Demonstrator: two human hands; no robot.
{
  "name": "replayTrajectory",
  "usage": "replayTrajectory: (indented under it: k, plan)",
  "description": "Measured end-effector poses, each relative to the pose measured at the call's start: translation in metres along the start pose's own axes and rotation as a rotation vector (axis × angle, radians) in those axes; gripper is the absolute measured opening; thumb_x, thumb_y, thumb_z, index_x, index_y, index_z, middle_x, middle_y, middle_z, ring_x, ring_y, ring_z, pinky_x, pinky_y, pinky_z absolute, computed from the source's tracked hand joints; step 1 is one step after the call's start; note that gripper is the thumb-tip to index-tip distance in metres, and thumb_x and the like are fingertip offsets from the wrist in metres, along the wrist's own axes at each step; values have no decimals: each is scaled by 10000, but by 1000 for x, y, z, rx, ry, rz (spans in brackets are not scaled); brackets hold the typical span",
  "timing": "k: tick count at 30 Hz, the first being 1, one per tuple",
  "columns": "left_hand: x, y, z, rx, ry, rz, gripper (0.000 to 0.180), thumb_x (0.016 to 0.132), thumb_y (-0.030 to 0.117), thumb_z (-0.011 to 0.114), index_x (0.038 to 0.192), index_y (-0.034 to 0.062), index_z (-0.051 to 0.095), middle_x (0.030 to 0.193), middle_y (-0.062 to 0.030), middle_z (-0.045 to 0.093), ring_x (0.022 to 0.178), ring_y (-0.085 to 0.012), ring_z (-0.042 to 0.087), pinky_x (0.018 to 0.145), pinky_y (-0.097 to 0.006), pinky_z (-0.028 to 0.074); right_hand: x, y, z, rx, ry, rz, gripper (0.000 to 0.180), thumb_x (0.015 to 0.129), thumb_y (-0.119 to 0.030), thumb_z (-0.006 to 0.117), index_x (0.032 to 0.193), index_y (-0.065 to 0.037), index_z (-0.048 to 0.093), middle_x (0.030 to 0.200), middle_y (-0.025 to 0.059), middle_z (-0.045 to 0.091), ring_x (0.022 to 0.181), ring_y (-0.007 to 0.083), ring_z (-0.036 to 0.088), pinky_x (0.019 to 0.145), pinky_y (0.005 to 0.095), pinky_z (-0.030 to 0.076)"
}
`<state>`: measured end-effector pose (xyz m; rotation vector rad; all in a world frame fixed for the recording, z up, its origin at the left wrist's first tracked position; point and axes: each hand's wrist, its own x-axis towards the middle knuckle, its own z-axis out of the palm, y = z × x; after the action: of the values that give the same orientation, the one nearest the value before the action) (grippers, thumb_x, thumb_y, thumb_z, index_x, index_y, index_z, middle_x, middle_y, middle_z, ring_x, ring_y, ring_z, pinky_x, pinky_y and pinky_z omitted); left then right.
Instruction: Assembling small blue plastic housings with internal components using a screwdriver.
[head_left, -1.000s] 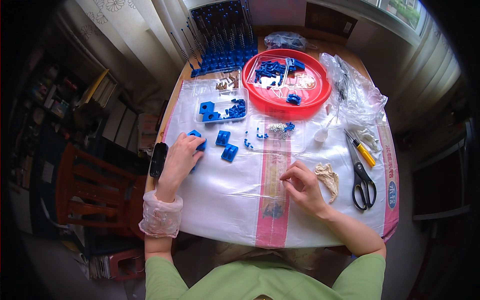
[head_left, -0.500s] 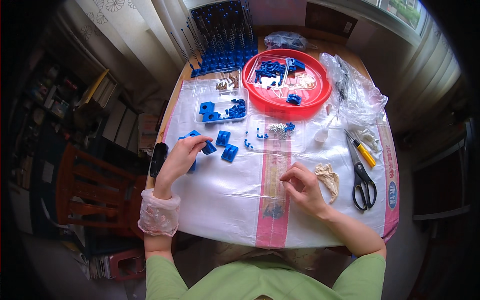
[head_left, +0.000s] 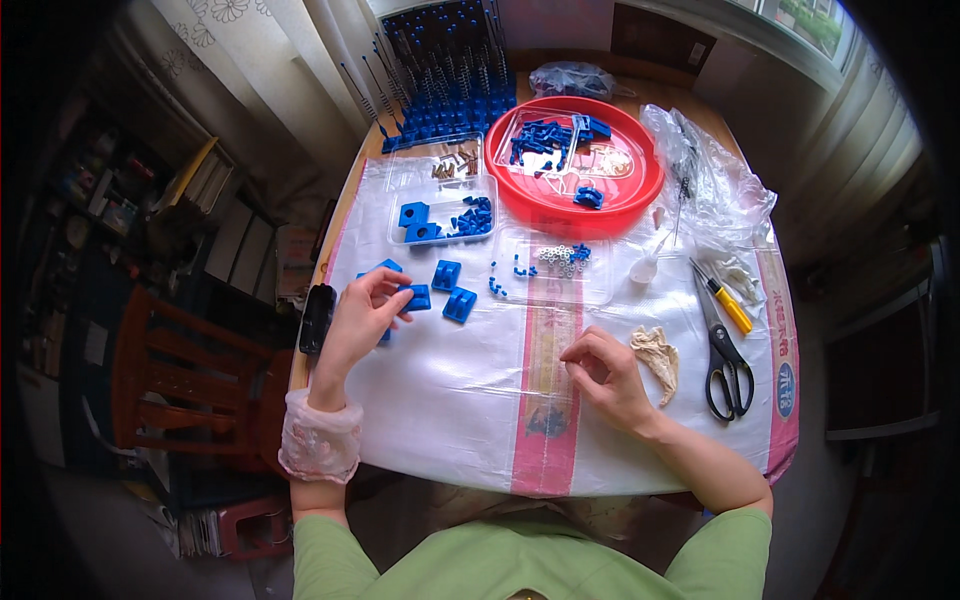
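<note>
My left hand (head_left: 370, 305) is at the left of the table, its fingers apart and bent beside a small blue plastic block (head_left: 418, 297). The fingertips are at the block's left edge; whether they still touch it I cannot tell. Two similar blocks, an upper one (head_left: 447, 275) and a lower one (head_left: 459, 305), lie just to the right. More blue blocks (head_left: 388, 266) are partly hidden behind my left hand. Over the middle of the table my right hand (head_left: 608, 378) is curled, thumb and forefinger close together. Anything between those fingertips is hidden or too small to see.
Clear trays hold blue parts (head_left: 420, 233), brass-coloured pieces (head_left: 455, 168) and small white rings (head_left: 562, 262). A red basin (head_left: 640, 205) stands behind them. Blue stands with spiral rods (head_left: 440, 110) fill the back left. Scissors (head_left: 728, 365), a yellow-handled tool (head_left: 733, 308) and a beige cloth (head_left: 655, 360) lie right.
My left hand has drawn back slightly to the left and its fingers have loosened. The blue block by it was tilted under the fingertips and now sits flatter. My right hand has not moved.
</note>
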<state>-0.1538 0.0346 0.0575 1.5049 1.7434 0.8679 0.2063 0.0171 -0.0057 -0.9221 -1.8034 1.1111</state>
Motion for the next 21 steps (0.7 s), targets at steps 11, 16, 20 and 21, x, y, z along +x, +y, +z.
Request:
replayTrajectory:
  k: [11,16,20,21]
  plan:
    - [-21,-17,42,420,300,154,208,935,130,767,897,2,609,788,-174,741,687,-301,738,635,-401,560,1,-6,-2,-17,-28,41,103,883,36,680,982,6,682,905,70,614,777,159,611,692,285,494]
    - [-21,-14,41,535,211,214,212,942,142,755,941,15,586,776,-182,730,726,-402,730,650,-471,556,0,-5,-2,-24,-28,41,102,885,33,682,984,9,682,902,75,619,781,162,615,695,285,496]
    - [-22,-11,40,592,200,204,191,951,119,757,997,3,612,823,-174,711,733,-345,724,661,-423,558,1,-4,-1,-9,-15,5,122,887,87,663,984,19,691,893,35,605,740,76,569,637,228,436]
    - [-22,-13,40,598,230,239,197,949,114,758,1032,-1,621,860,-179,709,749,-346,721,673,-425,560,1,-3,0,-15,-14,-2,123,887,87,662,985,19,691,893,35,606,738,76,569,638,227,437]
